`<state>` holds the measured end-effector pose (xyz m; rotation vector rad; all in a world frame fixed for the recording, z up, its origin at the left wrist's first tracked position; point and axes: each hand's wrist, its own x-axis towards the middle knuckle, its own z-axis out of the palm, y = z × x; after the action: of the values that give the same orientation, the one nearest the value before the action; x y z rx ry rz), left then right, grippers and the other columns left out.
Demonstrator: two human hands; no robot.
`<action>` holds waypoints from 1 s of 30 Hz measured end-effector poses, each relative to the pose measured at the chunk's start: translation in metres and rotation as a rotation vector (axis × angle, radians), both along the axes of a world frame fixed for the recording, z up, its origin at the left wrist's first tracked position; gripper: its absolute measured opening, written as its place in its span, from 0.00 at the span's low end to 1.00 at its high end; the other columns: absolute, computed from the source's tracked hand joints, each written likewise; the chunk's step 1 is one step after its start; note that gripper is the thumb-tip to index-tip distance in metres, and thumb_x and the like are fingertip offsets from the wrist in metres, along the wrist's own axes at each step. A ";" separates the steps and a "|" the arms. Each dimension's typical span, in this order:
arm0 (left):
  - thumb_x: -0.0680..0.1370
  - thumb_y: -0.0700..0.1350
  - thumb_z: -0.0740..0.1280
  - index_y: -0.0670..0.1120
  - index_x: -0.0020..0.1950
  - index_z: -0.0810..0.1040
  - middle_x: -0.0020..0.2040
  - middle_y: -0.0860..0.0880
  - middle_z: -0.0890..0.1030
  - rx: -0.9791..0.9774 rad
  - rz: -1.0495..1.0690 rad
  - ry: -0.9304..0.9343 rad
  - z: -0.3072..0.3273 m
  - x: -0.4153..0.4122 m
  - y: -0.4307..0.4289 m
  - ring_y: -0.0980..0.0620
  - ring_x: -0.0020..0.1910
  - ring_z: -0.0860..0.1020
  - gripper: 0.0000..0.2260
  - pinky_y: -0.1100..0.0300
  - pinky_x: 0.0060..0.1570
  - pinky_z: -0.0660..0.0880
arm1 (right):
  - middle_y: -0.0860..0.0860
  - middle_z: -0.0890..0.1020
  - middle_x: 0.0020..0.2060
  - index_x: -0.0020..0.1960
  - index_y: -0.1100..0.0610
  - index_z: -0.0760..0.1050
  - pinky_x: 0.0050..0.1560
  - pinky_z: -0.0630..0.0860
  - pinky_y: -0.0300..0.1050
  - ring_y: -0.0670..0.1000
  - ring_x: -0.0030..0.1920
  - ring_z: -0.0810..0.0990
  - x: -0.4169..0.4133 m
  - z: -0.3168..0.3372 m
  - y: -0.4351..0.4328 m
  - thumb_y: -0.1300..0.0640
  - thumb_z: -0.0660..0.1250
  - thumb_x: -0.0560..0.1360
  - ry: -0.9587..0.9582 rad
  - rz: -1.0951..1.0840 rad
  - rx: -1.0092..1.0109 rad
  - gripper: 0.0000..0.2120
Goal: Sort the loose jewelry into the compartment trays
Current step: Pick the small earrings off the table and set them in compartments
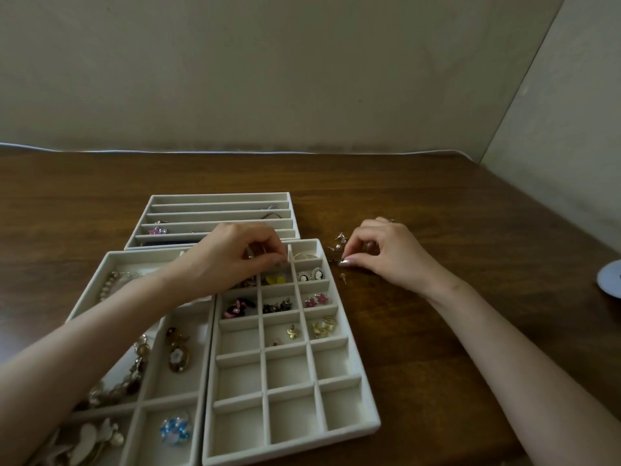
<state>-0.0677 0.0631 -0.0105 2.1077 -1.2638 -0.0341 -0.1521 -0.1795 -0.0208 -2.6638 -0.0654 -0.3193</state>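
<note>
Fingers [354,260] of right hand [386,253] pinch a stud [337,261] on worktop [437,314]; left hand [232,257] curled over tray [292,445] (grip unclear).

the grid tray [353,361] sits right of the wide-cell tray [148,395], the slotted tray [215,198] behind both, loose earrings [340,242] to its right.

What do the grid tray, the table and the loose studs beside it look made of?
Grid tray: cream velvety fabric over a stiff shell, judging by its matte, soft-edged walls. Table: dark wood or veneer, semi-gloss; grain streaks show. Loose studs: gold-toned metal, probably; they glint, but are too small to be sure.
</note>
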 end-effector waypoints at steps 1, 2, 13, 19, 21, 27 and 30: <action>0.74 0.43 0.68 0.49 0.46 0.80 0.41 0.57 0.80 0.002 0.002 -0.003 0.000 0.000 0.000 0.62 0.41 0.77 0.03 0.72 0.38 0.71 | 0.44 0.78 0.42 0.42 0.48 0.79 0.45 0.70 0.38 0.43 0.45 0.73 -0.001 0.001 0.000 0.53 0.73 0.70 0.000 0.001 0.005 0.03; 0.74 0.43 0.68 0.48 0.46 0.80 0.41 0.57 0.80 0.005 0.004 -0.006 0.000 0.000 0.000 0.62 0.41 0.77 0.03 0.72 0.38 0.71 | 0.44 0.78 0.42 0.42 0.48 0.79 0.45 0.69 0.38 0.42 0.45 0.73 -0.002 0.003 0.000 0.53 0.73 0.70 -0.003 0.004 0.016 0.03; 0.75 0.44 0.68 0.49 0.46 0.80 0.42 0.57 0.80 0.018 0.003 0.000 -0.001 0.001 0.000 0.60 0.42 0.77 0.03 0.71 0.39 0.72 | 0.46 0.80 0.43 0.43 0.50 0.79 0.52 0.74 0.47 0.46 0.48 0.75 0.000 -0.003 0.009 0.54 0.72 0.71 -0.027 0.084 -0.015 0.03; 0.75 0.43 0.68 0.48 0.47 0.80 0.42 0.57 0.80 0.021 0.002 -0.008 0.000 0.001 0.001 0.60 0.42 0.77 0.03 0.71 0.39 0.73 | 0.46 0.80 0.46 0.47 0.48 0.78 0.53 0.72 0.44 0.44 0.49 0.75 -0.001 -0.001 0.014 0.52 0.72 0.71 -0.001 0.094 -0.006 0.06; 0.75 0.43 0.68 0.49 0.47 0.80 0.42 0.57 0.80 0.018 0.007 -0.010 0.000 0.000 0.000 0.61 0.42 0.77 0.03 0.70 0.39 0.73 | 0.46 0.79 0.44 0.44 0.50 0.78 0.51 0.73 0.45 0.45 0.47 0.75 0.000 -0.003 0.015 0.53 0.72 0.71 -0.011 0.091 0.003 0.04; 0.74 0.44 0.68 0.49 0.50 0.78 0.44 0.57 0.79 -0.069 0.037 -0.034 0.004 -0.009 -0.016 0.59 0.44 0.76 0.06 0.68 0.40 0.73 | 0.46 0.80 0.43 0.43 0.52 0.79 0.52 0.72 0.40 0.43 0.46 0.76 -0.002 0.003 0.011 0.54 0.72 0.71 -0.018 0.040 0.081 0.03; 0.73 0.50 0.69 0.52 0.53 0.74 0.47 0.58 0.77 -0.033 0.022 -0.072 0.006 -0.017 -0.032 0.62 0.44 0.75 0.10 0.69 0.41 0.73 | 0.47 0.81 0.39 0.42 0.54 0.78 0.42 0.73 0.35 0.41 0.40 0.78 -0.008 0.013 0.010 0.58 0.71 0.72 -0.016 0.029 0.417 0.02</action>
<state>-0.0846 0.0308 -0.0040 2.1115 -1.2741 0.0726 -0.1598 -0.1695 -0.0079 -2.2452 -0.0369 -0.3066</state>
